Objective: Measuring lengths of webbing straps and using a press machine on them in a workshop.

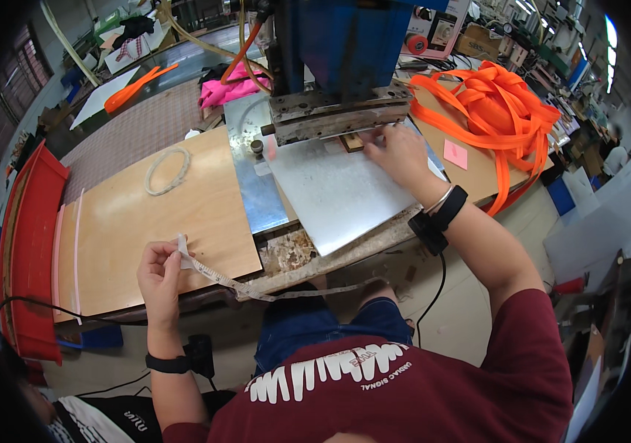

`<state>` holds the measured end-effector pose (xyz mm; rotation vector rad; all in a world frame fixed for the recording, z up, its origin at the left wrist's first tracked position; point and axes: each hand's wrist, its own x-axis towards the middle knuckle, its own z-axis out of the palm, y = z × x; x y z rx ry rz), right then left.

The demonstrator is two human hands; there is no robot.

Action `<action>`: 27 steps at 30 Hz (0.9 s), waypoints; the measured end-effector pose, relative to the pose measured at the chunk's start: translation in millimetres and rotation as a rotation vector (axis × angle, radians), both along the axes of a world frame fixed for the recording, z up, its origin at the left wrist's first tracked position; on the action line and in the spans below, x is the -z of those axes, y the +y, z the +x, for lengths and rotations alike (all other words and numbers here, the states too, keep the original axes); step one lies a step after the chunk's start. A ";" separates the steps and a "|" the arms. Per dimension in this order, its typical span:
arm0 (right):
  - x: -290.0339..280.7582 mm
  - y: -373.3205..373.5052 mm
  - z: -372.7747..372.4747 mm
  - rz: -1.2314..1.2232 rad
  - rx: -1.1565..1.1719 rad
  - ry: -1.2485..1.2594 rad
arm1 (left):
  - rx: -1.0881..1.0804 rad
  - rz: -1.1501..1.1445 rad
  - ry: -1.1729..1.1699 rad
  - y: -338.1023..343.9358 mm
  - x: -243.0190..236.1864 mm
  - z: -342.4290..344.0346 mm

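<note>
My left hand is closed in a pinch on the end of a narrow white strip with dark printed marks, which looks like a measuring tape. From there the strip droops over the table's front edge and runs right, above my lap. A blue press with a worn metal head stands ahead. Under that head lies a pale metal plate, with a small brownish block at its far side. My right hand reaches over the plate, fingers curled together beside the block; what they hold is hidden.
A wooden board covers the left table, with a coiled clear ring on it. A red tray stands far left. At right are a heap of orange straps and a pink square. Another person's dark shirt shows lower left.
</note>
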<state>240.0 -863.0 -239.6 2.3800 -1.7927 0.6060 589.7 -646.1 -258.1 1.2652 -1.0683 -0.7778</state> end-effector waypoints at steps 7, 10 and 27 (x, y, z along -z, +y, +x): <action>3.2 12.9 -39.3 -0.004 0.183 -0.094 | 0.016 -0.003 0.024 -1.8 2.2 -1.3; 11.6 15.4 -37.9 -0.195 -0.229 -0.161 | 0.033 -0.008 0.005 -2.7 0.5 -1.0; -29.0 183.5 55.9 0.841 -1.114 -0.825 | 0.506 -0.078 -0.282 26.8 -94.2 -88.7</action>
